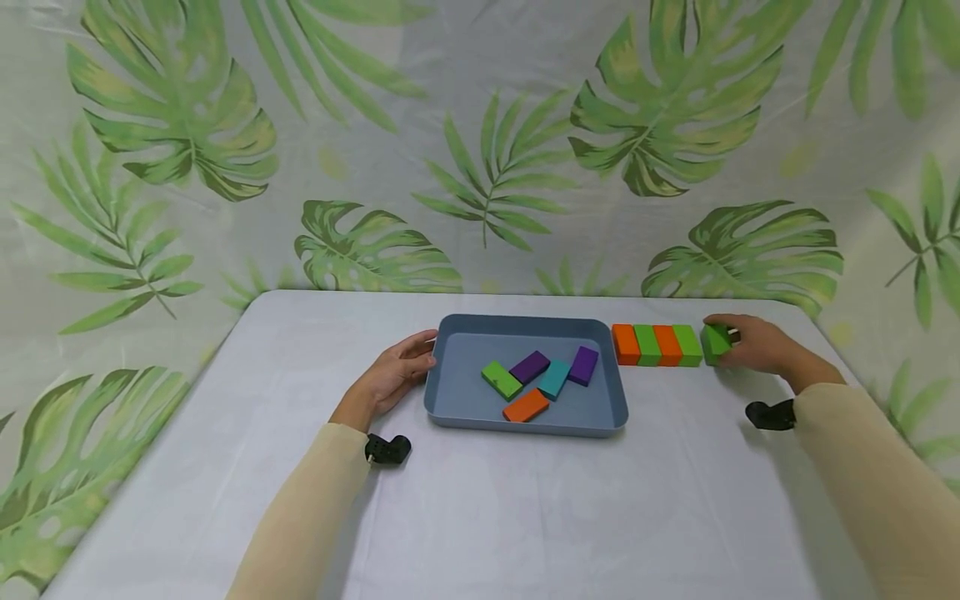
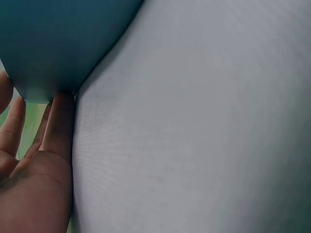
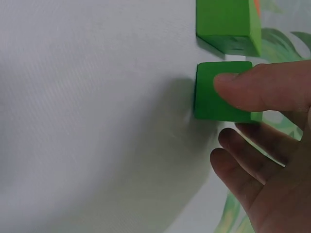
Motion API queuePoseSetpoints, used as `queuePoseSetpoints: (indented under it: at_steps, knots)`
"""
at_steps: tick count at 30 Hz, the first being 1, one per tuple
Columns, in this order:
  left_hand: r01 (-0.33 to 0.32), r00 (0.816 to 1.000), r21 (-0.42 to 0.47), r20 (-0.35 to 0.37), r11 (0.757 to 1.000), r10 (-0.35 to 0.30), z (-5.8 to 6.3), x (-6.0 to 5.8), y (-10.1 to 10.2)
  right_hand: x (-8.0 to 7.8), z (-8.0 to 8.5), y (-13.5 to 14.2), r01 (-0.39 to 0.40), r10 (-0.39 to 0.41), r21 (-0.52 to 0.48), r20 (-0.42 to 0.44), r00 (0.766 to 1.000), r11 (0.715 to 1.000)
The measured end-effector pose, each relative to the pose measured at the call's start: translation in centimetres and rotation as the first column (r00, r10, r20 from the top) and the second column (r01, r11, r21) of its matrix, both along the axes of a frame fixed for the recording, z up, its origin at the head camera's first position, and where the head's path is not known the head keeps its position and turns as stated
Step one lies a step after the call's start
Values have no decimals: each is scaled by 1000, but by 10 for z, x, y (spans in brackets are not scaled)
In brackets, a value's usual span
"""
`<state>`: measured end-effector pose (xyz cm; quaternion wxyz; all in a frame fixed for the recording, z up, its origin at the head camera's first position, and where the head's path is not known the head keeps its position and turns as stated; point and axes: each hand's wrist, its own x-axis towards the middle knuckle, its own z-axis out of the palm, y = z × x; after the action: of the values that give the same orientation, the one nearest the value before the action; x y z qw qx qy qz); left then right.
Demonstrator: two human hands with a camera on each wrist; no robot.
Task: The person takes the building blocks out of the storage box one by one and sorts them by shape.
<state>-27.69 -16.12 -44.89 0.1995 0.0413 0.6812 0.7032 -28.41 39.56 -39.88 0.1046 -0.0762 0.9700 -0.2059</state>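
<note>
My right hand (image 1: 761, 344) pinches a green block (image 1: 716, 343) at the right end of a row of blocks (image 1: 657, 345), orange and green by turns. A narrow gap separates it from the row's last green block (image 3: 228, 22) in the right wrist view. The thumb (image 3: 262, 87) lies on the face of the held block. My left hand (image 1: 393, 373) rests against the left side of a blue-grey tray (image 1: 465, 417), fingers extended along its wall (image 2: 53, 58) in the left wrist view.
Inside the tray lie a lime block (image 1: 502, 380), an orange block (image 1: 526, 406), a teal block (image 1: 554, 380) and two purple blocks, one at the right (image 1: 582, 366). A white cloth covers the table (image 1: 525, 517); a leaf-patterned curtain (image 1: 510, 167) hangs behind.
</note>
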Motion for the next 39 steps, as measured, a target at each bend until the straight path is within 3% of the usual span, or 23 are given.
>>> queuePoseSetpoints:
  at_steps: [25, 39]
  knots:
    - [1, 1000, -1, -4, 1000, -1, 1, -1, -1, -7, -6, -3, 34, -30, -60, 72, 997, 998]
    - [7, 1000, 0, -7, 1000, -7, 0, 1, -1, -6, -7, -5, 35, -30, -46, 105, 994, 998]
